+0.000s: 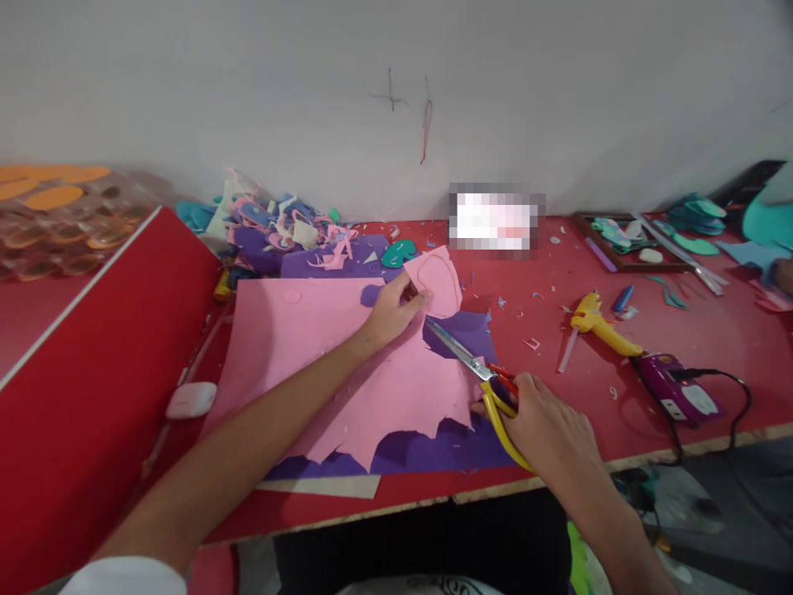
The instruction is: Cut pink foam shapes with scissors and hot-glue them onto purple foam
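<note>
My left hand (396, 311) pinches a small pink piece (437, 283) with a curved outline drawn on it, above the large pink sheet (347, 355). My right hand (545, 417) grips the yellow-and-red handles of the scissors (462, 351), their blades pointing toward that piece, over the red counter (526, 330).

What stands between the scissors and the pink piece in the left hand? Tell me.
Nothing visible: the scissors in the right hand point at the lower edge of the pink piece. The left hand grips its lower left, thumb close to the blade tips.
</note>
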The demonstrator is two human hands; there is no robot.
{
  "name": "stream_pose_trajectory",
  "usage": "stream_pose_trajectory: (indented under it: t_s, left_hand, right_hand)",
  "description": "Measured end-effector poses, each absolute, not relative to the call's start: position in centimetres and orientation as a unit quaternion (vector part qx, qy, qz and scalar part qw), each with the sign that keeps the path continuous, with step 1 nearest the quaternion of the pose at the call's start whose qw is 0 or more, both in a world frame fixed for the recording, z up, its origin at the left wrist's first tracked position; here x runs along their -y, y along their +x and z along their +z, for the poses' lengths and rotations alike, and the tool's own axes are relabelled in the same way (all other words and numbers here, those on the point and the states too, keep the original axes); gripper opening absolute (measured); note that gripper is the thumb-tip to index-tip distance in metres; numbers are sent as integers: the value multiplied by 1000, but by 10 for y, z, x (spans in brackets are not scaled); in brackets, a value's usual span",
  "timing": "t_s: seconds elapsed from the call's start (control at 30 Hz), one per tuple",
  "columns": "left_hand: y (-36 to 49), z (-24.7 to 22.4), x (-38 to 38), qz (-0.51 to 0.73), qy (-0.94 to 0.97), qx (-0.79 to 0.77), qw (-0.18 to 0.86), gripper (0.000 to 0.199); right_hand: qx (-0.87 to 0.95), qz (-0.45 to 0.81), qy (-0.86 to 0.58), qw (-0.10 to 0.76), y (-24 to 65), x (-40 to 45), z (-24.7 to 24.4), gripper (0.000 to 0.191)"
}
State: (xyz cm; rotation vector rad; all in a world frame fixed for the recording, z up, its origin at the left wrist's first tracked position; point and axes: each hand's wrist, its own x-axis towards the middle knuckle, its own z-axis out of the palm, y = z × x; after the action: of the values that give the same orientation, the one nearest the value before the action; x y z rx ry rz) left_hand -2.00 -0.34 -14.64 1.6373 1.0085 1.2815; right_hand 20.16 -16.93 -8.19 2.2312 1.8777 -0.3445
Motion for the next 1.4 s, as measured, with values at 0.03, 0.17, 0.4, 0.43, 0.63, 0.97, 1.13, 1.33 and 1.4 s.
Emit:
stream_pose_trajectory:
  t_s: [0.03, 0.17, 0.4, 0.43, 0.63, 0.97, 1.13, 1.33, 1.4]
  left_hand:
    - [-20, -146, 3, 506, 650, -400, 402, 17]
    - [-21, -147, 3, 504, 654, -402, 395, 18]
    - [-20, -147, 5, 506, 657, -392, 398, 19]
    - [-20, -147, 5, 507, 657, -391, 399, 18]
    - [-19, -143, 7, 509, 648, -390, 411, 19]
    - [-19, -144, 7, 510, 645, -395, 410, 20]
    - [-19, -148, 5, 513, 644, -380, 421, 21]
    - [-19, -148, 5, 513, 642, -383, 422, 22]
    - [-19, -148, 5, 511, 644, -384, 420, 21]
  right_hand:
    - [-635, -120, 757, 101, 202, 169, -81, 47]
    - [-630, -118, 760, 109, 205, 167, -78, 46]
    - [-643, -128, 749, 96, 210, 169, -86, 45]
    - [-647, -127, 747, 91, 210, 169, -87, 44]
    - [-648, -128, 747, 78, 209, 168, -90, 45]
    - [-649, -112, 746, 97, 210, 168, -83, 46]
    - [-653, -116, 742, 97, 203, 163, -80, 48]
    - [-653, -116, 742, 99, 201, 159, -78, 48]
    - [-653, -113, 743, 97, 203, 159, -78, 48]
